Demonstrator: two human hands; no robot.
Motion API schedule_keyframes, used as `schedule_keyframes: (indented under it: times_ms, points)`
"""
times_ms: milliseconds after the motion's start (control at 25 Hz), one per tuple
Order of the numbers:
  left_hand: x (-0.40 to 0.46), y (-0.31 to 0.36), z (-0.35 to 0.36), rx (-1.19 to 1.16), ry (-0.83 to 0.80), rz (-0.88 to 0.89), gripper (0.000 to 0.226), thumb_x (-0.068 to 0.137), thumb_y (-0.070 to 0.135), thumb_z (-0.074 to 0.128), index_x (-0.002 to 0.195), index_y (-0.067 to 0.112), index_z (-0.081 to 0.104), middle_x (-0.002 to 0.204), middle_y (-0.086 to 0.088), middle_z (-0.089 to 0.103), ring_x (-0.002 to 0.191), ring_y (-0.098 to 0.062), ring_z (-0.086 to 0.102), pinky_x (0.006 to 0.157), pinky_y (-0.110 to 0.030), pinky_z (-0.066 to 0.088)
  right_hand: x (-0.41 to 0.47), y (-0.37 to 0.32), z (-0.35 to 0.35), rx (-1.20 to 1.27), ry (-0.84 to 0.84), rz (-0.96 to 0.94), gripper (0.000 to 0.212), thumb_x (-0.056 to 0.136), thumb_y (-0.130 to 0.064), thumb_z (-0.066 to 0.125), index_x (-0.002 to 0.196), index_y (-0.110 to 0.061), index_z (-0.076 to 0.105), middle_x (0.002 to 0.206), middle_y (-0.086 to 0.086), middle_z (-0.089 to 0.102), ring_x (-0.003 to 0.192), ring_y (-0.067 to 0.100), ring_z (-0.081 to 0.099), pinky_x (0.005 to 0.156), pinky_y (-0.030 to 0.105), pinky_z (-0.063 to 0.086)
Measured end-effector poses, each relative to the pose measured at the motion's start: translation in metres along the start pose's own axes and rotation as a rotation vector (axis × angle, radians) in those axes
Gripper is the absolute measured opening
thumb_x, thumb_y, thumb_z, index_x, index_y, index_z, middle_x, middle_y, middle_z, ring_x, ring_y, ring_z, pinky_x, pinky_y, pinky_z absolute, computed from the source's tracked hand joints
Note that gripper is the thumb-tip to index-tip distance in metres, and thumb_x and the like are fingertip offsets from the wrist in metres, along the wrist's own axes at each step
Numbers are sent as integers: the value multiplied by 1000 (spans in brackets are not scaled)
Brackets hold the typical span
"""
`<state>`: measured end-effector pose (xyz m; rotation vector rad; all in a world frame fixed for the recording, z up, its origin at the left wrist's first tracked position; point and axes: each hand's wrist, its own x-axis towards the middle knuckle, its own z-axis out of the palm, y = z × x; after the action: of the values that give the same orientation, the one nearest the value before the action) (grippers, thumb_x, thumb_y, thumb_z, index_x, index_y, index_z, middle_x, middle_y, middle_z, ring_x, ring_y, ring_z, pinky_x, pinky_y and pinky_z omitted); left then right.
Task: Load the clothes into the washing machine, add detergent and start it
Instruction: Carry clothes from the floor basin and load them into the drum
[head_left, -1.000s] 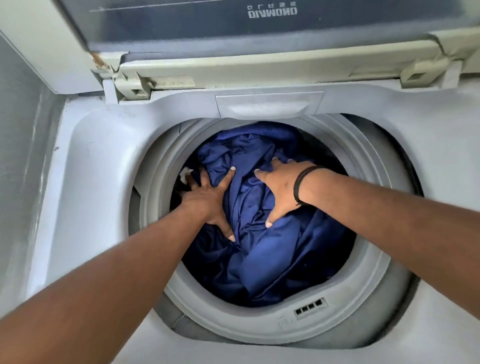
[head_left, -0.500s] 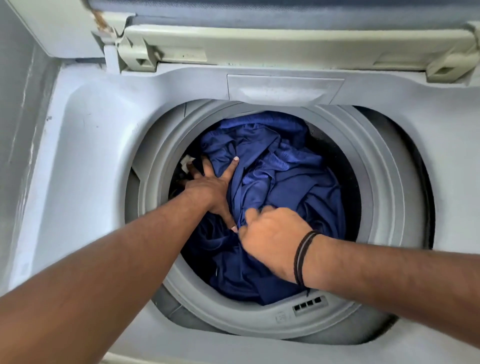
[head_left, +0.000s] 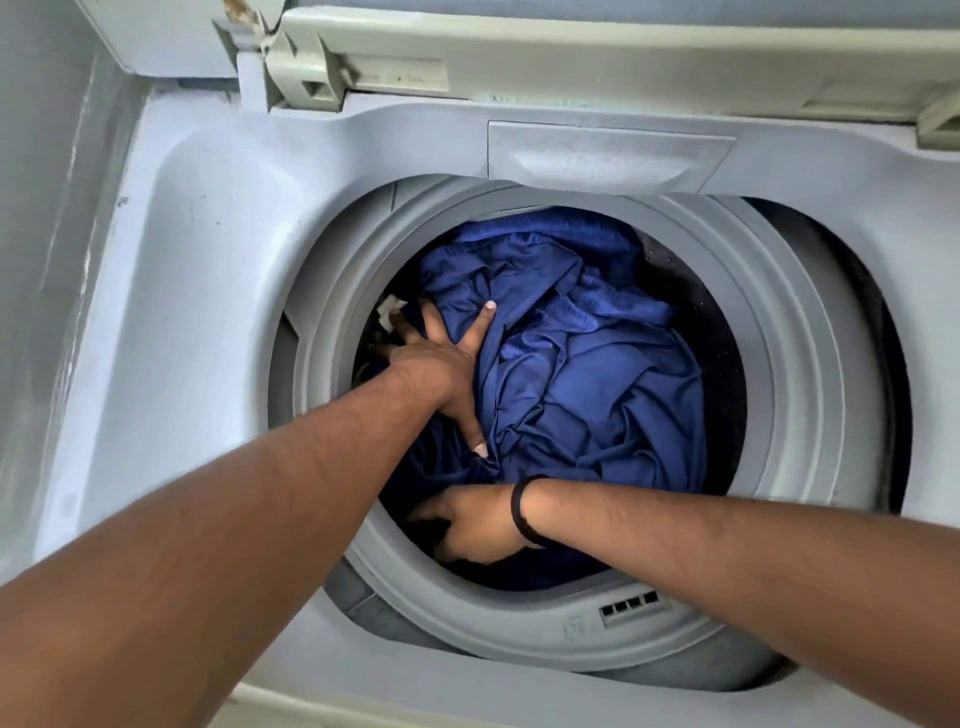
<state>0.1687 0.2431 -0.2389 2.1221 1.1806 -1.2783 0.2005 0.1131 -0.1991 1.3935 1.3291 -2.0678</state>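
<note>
Blue cloth, deep royal in colour and heavily creased, fills most of the drum of the top-loading washing machine; it looks thin and smooth w/ a slight sheen on the raised folds, and a ribbed or gathered band shows near the far edge. It sits bunched inside the grey drum ring, heaped higher toward the far and right side, w/ dark drum wall showing beside it on the right. A small scrap of white fabric peeks out at the left edge of the pile, just beside the fingers of the left hand. That hand lies spread wide and flat on the blue cloth, index finger pointing away and thumb stretched back toward the person, pressing down rather than gripping (the other fingers dip into shadow at the drum's left side). Right hand, w/ a black band on its wrist, reaches into the near part of the drum, low down, its fingers pointing left into dark shadow at the near edge of the cloth; whether they curl round any fabric cannot be told. Behind the drum the lid stands raised on its hinge, w/ rust at the hinge corner. A small vent grille sits on the near rim of the ring.
</note>
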Motion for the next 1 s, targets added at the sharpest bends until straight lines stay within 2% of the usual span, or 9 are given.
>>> schedule_keyframes:
  times_ms: [80, 160, 240, 320, 360, 480, 600, 840, 1000]
  points:
    - [6, 2, 4, -6, 5, -22, 173, 43, 69, 93, 135, 44, -52, 153, -28, -43, 146, -61, -19, 109, -79, 18, -1, 0, -13, -159, -96, 32, 57, 99, -2, 43, 152, -21, 40, 143, 12, 53, 112, 29, 61, 90, 41, 56]
    - [30, 6, 7, -43, -45, -71, 168, 48, 69, 92, 142, 45, -45, 152, -26, -43, 148, -54, -21, 117, -68, 16, -12, -4, -48, -264, -18, 60, 45, 99, -10, 48, 143, -12, 52, 104, 16, 70, 88, 32, 67, 72, 43, 57]
    - [43, 3, 16, 17, -110, -208, 181, 25, 77, 92, 148, 43, -37, 152, -34, -40, 152, -40, -22, 126, -45, 7, -28, -5, -94, -583, 548, 103, 49, 93, -16, 56, 142, -11, 51, 88, 17, 65, 88, 32, 66, 65, 40, 52]
    - [22, 3, 6, -27, -85, -119, 176, 37, 71, 93, 149, 35, -38, 154, -31, -40, 150, -51, -19, 121, -62, 15, -29, 1, -127, -688, 1121, -63, 35, 93, -14, 52, 127, -14, 60, 113, 16, 61, 106, 35, 59, 74, 39, 48]
    - [16, 0, 3, -88, -94, -55, 170, 47, 67, 93, 150, 33, -38, 155, -28, -41, 148, -55, -19, 116, -71, 16, -21, 6, -137, -672, 1169, -160, 36, 95, -16, 50, 130, -18, 58, 131, 13, 56, 119, 36, 51, 85, 44, 49]
    - [-3, 2, -7, -14, -98, -12, 164, 52, 67, 91, 154, 28, -31, 155, -26, -42, 146, -58, -23, 113, -78, 14, 19, 12, -161, -704, 837, -67, 52, 103, -45, 38, 154, -39, 30, 166, -2, 19, 152, 31, 13, 116, 59, 23]
    - [3, 4, -2, -33, -105, 12, 168, 48, 66, 92, 153, 28, -33, 153, -26, -44, 145, -59, -23, 112, -79, 15, 51, 10, -175, -695, 756, 90, 56, 102, -53, 33, 155, -38, 26, 166, -3, 20, 153, 26, 9, 116, 63, 16]
    - [7, 2, 2, -44, -52, 40, 172, 43, 64, 94, 138, 44, -48, 149, -28, -49, 143, -64, -22, 110, -80, 20, 17, 47, -157, -484, 1516, 201, 49, 91, -54, 47, 123, -19, 57, 129, 14, 50, 120, 38, 44, 92, 54, 39]
    - [6, 2, -1, -47, -31, 62, 172, 43, 65, 94, 135, 47, -50, 146, -28, -52, 142, -64, -22, 111, -80, 19, 13, 110, -164, -10, 968, 280, 77, 91, -77, 31, 154, -34, 30, 160, 7, 31, 142, 34, 37, 114, 51, 34]
